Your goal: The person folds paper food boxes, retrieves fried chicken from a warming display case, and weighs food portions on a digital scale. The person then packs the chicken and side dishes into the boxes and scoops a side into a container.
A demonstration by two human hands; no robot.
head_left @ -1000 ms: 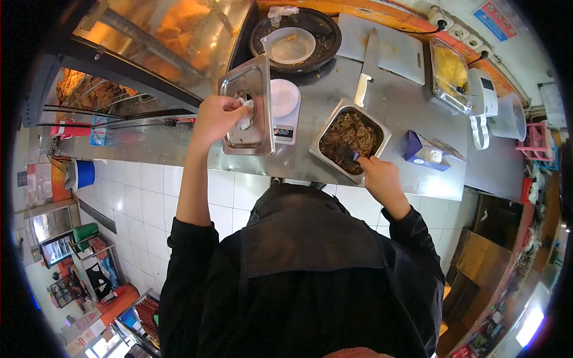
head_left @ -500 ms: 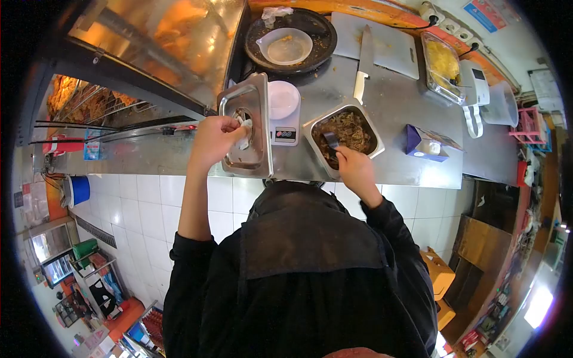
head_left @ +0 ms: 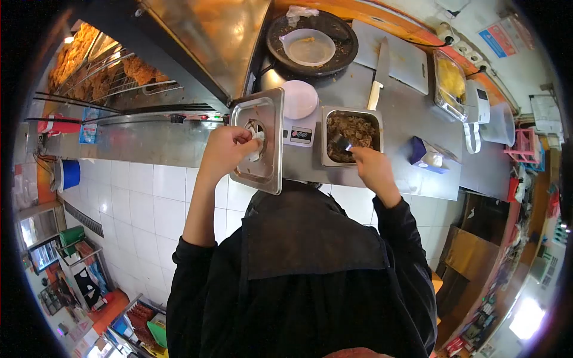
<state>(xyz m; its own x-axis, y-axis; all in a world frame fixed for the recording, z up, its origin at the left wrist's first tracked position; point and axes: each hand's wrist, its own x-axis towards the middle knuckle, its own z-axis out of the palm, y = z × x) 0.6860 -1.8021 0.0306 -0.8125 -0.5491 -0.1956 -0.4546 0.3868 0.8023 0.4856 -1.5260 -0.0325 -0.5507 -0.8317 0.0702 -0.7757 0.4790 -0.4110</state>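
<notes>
My left hand (head_left: 230, 152) grips the handle of a steel pan lid (head_left: 273, 140), where a white wrapping or tissue shows at the fingers. The lid is tilted up beside the scale, its lower corner over the counter's front edge. My right hand (head_left: 377, 171) is closed on a dark utensil (head_left: 341, 142), whose head rests in shredded brown meat (head_left: 353, 126). Whether it is a spoon or a fork, I cannot tell. A steel pan (head_left: 325, 143) contains the meat. Between lid and pan is a white digital scale (head_left: 300, 135) bearing a round white dish (head_left: 299, 99).
Behind the pan lie a knife (head_left: 379, 77) and a white cutting board (head_left: 412, 65). A black round pan (head_left: 280, 53) with a plastic bowl (head_left: 310, 48) stands at the back. A glass food warmer (head_left: 209, 42) is at left, a purple-white box (head_left: 427, 154) at right.
The view has shifted. The meat pan has turned squarer to the counter edge, and the lid has moved slightly towards me. Both hands keep their hold.
</notes>
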